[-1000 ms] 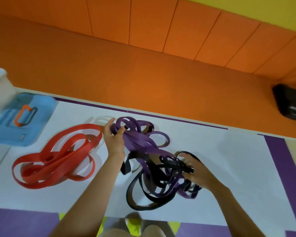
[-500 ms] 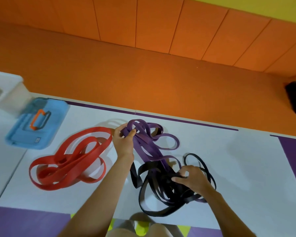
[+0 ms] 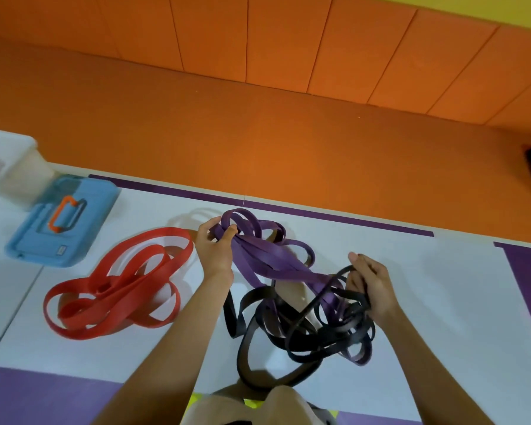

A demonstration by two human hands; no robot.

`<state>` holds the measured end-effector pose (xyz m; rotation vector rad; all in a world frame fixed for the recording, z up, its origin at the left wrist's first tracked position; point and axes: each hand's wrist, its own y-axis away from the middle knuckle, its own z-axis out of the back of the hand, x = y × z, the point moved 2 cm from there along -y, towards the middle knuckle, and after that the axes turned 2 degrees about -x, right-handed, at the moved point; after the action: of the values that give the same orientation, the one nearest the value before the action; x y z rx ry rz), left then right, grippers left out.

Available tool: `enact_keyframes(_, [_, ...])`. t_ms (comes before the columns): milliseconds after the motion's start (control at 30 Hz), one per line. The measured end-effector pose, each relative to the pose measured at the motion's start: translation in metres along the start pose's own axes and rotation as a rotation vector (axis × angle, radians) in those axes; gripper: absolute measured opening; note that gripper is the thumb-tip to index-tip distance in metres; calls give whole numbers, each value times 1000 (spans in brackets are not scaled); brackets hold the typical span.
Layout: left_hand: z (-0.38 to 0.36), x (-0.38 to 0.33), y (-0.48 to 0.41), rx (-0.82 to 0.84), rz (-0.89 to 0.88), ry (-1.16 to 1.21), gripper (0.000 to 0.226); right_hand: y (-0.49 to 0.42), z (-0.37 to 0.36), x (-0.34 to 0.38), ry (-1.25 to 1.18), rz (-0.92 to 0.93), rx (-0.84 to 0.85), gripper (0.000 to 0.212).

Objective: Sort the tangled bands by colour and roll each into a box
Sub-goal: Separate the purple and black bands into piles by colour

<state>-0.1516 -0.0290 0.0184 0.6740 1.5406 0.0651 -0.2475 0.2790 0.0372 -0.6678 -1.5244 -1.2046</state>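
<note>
Purple bands [image 3: 273, 260] pinched by L hand [image 3: 215, 256], R hand [image 3: 373, 286] grips black bands [image 3: 334, 335] tangled w/ them.

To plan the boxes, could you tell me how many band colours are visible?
3: red bands, loose at left; purple bands, centre, gripped by left hand; black bands, tangled with purple, in right hand. Others may hide.

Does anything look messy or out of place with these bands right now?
Yes: the purple bands and black bands are tangled together, purple loops threading through the black pile beside the right hand. The left hand grips the purple bundle's far end. The red bands lie apart to the left.
</note>
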Motion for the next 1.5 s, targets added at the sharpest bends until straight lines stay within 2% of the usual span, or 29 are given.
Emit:
enact_keyframes(100, [-9, 2, 6, -5, -4, 17, 33, -12, 12, 14, 36, -6, 63, 57])
enact_keyframes(200, [-14, 0, 6, -25, -29, -6, 36, -29, 26, 10, 373, -15, 54, 49])
enact_keyframes(267, [-12, -1, 5, -41, -40, -22, 37, -36, 34, -3, 593, -19, 113, 47])
enact_keyframes(367, [-7, -1, 4, -81, -41, -25, 37, -34, 40, -31, 907, -66, 318, 52])
enact_keyframes(467, [-3, -1, 8, -112, -23, -21, 38, -26, 40, -53, 1184, -165, 561, 46])
enact_keyframes(500, [-2, -1, 9, -121, -22, -25, 39, -24, 40, -57, 1295, -190, 567, 41])
enact_keyframes(567, [-2, -1, 12, -119, -30, -37, 39, -21, 42, -59, 1439, -186, 433, 23])
enact_keyframes(633, [-2, -1, 17, -99, -29, -52, 39, -19, 43, -59, 1441, -101, 217, 13])
enact_keyframes(733, [-2, 2, 23, -62, -59, -87, 39, -17, 37, -55, 1394, 77, 33, 29])
enact_keyframes(833, [1, 2, 25, -27, -69, -78, 40, -14, 10, -51, 1235, 243, 65, 27])
enact_keyframes(900, [3, 0, 25, -15, -57, -70, 40, -12, -13, -50, 1218, 313, 129, 27])
enact_keyframes(1000, [9, 0, 24, 3, -30, -52, 38, -11, -37, -65, 1304, 195, 298, 49])
enact_keyframes(1067, [12, -1, 22, 16, -9, -38, 37, -8, -43, -80, 1475, 62, 363, 57])
enact_keyframes(1133, [14, -2, 19, 30, 8, -29, 36, -1, -42, -87, 1623, 35, 334, 46])
enact_keyframes(1233, [15, -6, 14, 53, 29, -20, 35, 16, -32, -87, 1630, 170, 278, 28])
enact_keyframes(1333, [14, -12, 6, 93, 28, 19, 35, 39, -5, -88, 1475, 296, 171, 26])
enact_keyframes(1400, [14, -15, 2, 106, 24, 32, 34, 57, 15, -89, 1448, 282, 147, 25])
enact_keyframes(1500, [9, -19, -1, 112, 28, 80, 33, 77, 44, -92, 1362, 172, 178, 42])
